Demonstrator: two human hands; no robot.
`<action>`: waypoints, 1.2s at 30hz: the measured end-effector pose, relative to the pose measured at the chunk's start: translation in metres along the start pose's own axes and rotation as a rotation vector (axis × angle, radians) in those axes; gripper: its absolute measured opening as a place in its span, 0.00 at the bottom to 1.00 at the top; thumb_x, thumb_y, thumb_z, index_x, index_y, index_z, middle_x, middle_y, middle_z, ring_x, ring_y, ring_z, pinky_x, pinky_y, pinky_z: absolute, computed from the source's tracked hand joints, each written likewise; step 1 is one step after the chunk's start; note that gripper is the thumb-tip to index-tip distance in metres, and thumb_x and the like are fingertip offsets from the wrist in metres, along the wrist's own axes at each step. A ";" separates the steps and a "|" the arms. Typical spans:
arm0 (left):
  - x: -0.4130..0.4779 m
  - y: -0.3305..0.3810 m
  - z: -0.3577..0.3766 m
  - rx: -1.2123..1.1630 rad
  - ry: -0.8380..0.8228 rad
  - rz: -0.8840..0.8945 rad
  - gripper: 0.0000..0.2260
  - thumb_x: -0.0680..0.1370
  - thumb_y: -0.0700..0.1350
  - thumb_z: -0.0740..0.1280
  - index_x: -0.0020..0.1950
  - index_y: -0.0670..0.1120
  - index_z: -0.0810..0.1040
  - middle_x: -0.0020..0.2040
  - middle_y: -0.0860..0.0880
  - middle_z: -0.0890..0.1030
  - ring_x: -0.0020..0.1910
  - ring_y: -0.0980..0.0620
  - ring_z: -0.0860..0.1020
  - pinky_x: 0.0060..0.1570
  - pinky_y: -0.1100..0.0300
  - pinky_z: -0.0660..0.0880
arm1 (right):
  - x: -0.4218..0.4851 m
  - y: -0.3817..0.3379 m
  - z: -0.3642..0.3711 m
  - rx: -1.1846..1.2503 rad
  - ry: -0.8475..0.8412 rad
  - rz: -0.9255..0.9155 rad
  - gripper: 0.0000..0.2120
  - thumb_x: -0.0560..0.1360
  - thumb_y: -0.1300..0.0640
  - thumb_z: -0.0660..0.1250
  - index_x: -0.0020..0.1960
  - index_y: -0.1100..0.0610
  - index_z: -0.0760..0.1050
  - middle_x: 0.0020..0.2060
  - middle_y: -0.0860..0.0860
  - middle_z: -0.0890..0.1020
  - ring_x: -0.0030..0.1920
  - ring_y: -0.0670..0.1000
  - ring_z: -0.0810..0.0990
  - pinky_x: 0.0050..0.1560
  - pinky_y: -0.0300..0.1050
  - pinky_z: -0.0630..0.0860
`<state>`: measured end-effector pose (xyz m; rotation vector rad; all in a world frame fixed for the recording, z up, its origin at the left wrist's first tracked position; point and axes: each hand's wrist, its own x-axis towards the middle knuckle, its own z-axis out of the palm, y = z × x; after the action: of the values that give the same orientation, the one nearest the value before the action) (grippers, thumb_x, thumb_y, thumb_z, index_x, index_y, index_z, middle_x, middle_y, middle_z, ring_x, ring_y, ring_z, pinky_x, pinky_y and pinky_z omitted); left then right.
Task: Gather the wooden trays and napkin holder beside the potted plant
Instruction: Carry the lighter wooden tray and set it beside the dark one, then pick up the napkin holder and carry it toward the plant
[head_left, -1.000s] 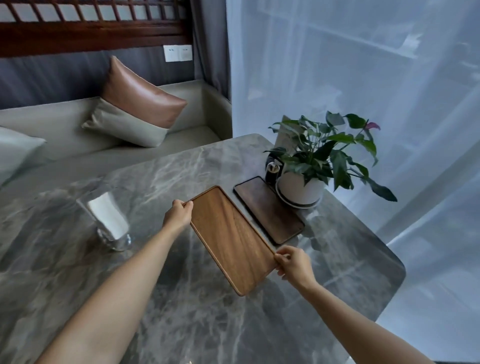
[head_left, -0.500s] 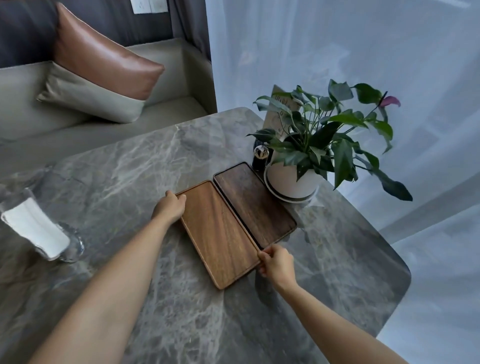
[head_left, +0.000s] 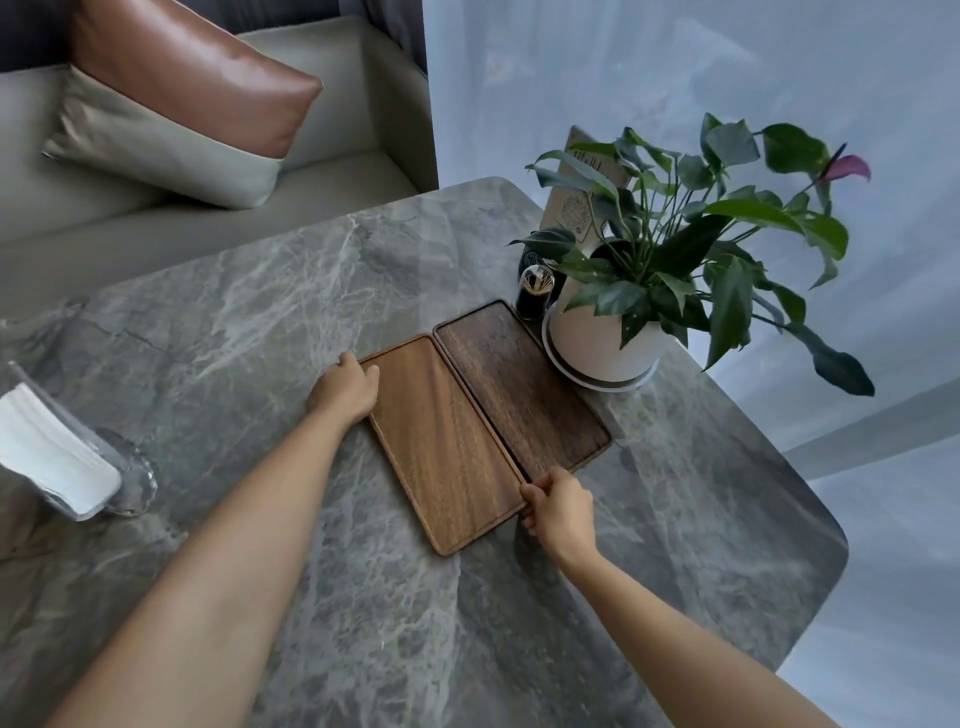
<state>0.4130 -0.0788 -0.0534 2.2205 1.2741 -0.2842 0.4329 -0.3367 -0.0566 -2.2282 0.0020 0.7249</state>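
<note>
Two wooden trays lie flat and side by side on the grey marble table (head_left: 260, 312). The lighter tray (head_left: 441, 441) touches the darker tray (head_left: 519, 384), which sits against the white pot of the potted plant (head_left: 602, 338). My left hand (head_left: 345, 389) grips the lighter tray's far left corner. My right hand (head_left: 558, 506) pinches its near right corner. A clear napkin holder (head_left: 67, 457) with white napkins stands far to the left, apart from the trays.
A dark toothpick jar (head_left: 535, 296) and a card stand (head_left: 576, 202) are behind the trays by the pot. A sofa with a brown and beige cushion (head_left: 182, 104) lies beyond the table. Sheer curtains hang on the right past the table's rounded edge (head_left: 831, 545).
The lighter tray was tilted and lifted in both hands; it now lies flat on the table against the darker tray. Both hands still hold its corners.
</note>
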 end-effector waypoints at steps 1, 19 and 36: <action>0.000 0.000 -0.001 0.013 -0.003 0.008 0.24 0.82 0.50 0.52 0.72 0.36 0.60 0.69 0.34 0.69 0.68 0.36 0.69 0.65 0.47 0.68 | 0.000 0.000 0.000 -0.004 0.003 -0.002 0.09 0.76 0.60 0.62 0.38 0.57 0.69 0.32 0.56 0.79 0.34 0.54 0.78 0.44 0.59 0.80; -0.042 -0.015 -0.028 -0.034 -0.046 0.122 0.26 0.81 0.54 0.52 0.73 0.39 0.60 0.74 0.36 0.62 0.73 0.39 0.62 0.70 0.46 0.62 | -0.027 -0.029 -0.006 -0.303 0.099 -0.176 0.10 0.78 0.53 0.57 0.49 0.61 0.64 0.42 0.57 0.77 0.43 0.59 0.76 0.41 0.52 0.72; -0.126 -0.135 -0.186 -0.103 0.500 0.328 0.25 0.81 0.49 0.58 0.76 0.43 0.58 0.76 0.42 0.62 0.75 0.45 0.61 0.72 0.55 0.58 | -0.130 -0.194 0.101 -0.388 -0.145 -0.740 0.32 0.78 0.48 0.58 0.74 0.61 0.49 0.73 0.60 0.60 0.72 0.59 0.61 0.68 0.51 0.61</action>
<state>0.2162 -0.0128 0.1060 2.4443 1.0955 0.4778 0.3167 -0.1615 0.0866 -2.2708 -1.0528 0.4850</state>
